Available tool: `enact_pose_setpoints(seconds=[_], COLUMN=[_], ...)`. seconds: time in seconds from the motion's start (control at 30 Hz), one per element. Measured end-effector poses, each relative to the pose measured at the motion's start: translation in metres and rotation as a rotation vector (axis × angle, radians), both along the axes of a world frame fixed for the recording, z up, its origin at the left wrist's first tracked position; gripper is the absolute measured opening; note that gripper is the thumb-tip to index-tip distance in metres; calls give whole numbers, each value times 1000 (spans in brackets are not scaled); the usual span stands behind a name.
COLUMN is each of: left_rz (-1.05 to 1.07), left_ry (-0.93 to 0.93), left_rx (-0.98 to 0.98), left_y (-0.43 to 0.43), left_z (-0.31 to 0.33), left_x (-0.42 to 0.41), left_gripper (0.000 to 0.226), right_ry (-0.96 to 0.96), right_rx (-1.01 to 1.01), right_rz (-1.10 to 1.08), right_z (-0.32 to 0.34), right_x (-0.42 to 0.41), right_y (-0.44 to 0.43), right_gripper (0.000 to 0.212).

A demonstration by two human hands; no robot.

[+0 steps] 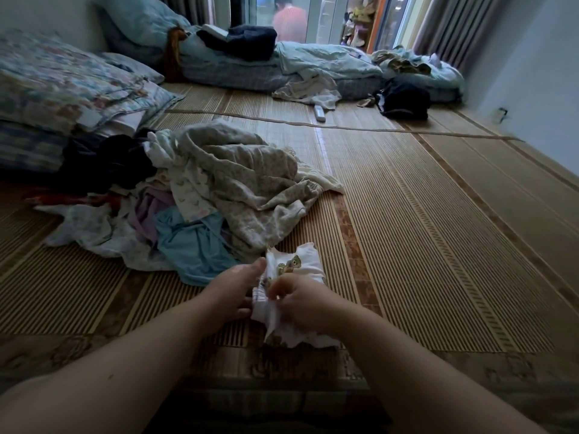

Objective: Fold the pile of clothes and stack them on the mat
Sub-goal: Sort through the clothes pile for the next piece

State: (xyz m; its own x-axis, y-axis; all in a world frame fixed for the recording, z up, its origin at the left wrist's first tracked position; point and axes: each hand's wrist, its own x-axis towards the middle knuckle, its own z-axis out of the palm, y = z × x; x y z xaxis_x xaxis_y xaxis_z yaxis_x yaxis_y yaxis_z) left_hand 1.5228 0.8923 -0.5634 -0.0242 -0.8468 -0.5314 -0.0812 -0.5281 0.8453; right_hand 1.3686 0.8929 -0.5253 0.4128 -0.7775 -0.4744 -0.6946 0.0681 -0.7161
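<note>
White, cartoon-printed small garment [300, 264] on the mat [423, 245] close in front, gripped at its edge by left hand [233, 289] and pinched by right hand [302, 300]; barely started, seemingly, with no folded stack visible and pile [203, 208] just beyond unfolded.

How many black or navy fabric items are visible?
3: one dark garment at the clothes pile's left edge, one navy bundle on the blue bedding, one black heap on the woven mat far right. Others may be buried.
</note>
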Motion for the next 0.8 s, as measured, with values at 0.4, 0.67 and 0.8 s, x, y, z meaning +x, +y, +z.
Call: enact_pose_setpoints(seconds=[0.4, 0.67, 0.8], left_rz=[-368, -326, -353], left_ry=[-369, 86, 168], left_rx=[-288, -242, -42], left_y=[-2, -12, -21], left_z=[10, 38, 39], left_x=[-26, 3, 4], left_gripper=[82, 79, 93], right_ry=[200, -186, -399], right_rx=[-387, 137, 191], right_rz=[30, 88, -133], right_z=[17, 24, 17], right_x=[-36, -55, -74], right_y=[-53, -62, -51], right_gripper=[87, 24, 34])
